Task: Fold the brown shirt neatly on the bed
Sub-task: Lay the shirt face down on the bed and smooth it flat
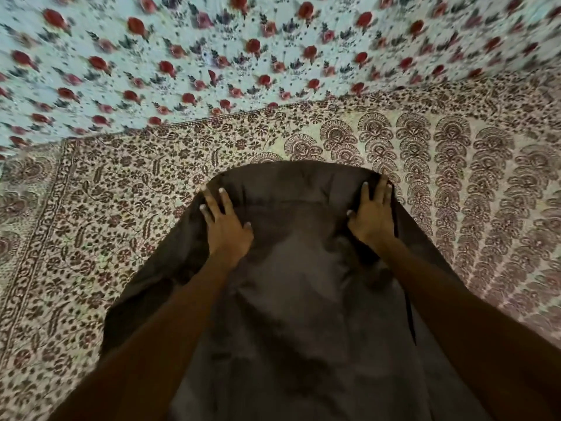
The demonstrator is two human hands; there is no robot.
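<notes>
- The brown shirt (297, 284) lies spread on the bed, running from the middle of the view down to 6 o'clock. Its far edge curves across just above centre.
- Under it is a brown-printed bedspread (121, 214). A pale blue sheet with red roses (182, 56) fills the view from 10 to 2 o'clock.
- The left hand (226, 229) rests on the cloth near the shirt's 11 o'clock corner, fingers straight and spread, clasping nothing.
- The right hand (372, 218) mirrors it near the 1 o'clock corner, palm down and fingers straight. I cannot tell whether any fingertip hooks under the edge.
- The step in hand looks like flattening the far end before a fold.
- To do it well, I would press evenly with both palms and sweep outward towards 9 and 3 o'clock, so creases leave the middle rather than bunch there.
- The 8 o'clock side sags in a loose flap and likely needs squaring first.
- Matching the two far corners should give a straight fold line.
</notes>
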